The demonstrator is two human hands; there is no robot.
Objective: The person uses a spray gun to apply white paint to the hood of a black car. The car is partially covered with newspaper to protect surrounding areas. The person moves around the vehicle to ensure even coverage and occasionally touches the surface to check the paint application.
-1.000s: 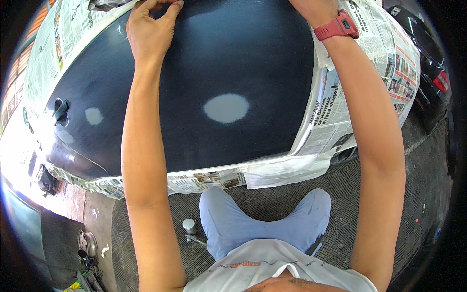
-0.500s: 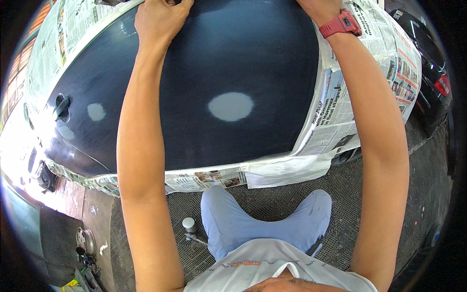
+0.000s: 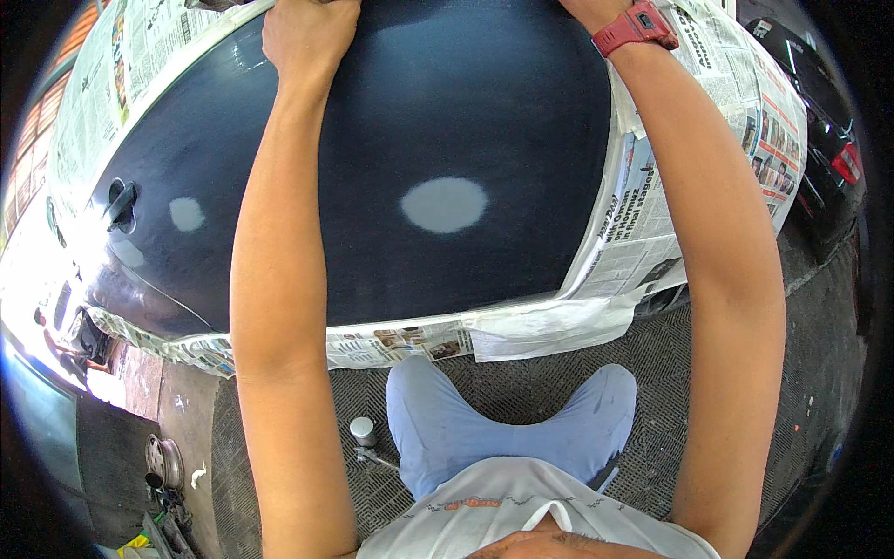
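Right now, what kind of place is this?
Probably a car body workshop: newspaper surrounds a dark car panel with grey patches, and a bare wheel sits off to the left.

Head camera, one view: fisheye, left unit of a side-by-side pair, head-worn, upright. Faces down and forward from above the wearer's pale shirt (image 3: 466, 508), which lies nearest; dark car panel (image 3: 512, 112) farther off, across the upper middle. Top edge crops left hand (image 3: 312, 42) and right hand (image 3: 594, 9). Black rounded rim.
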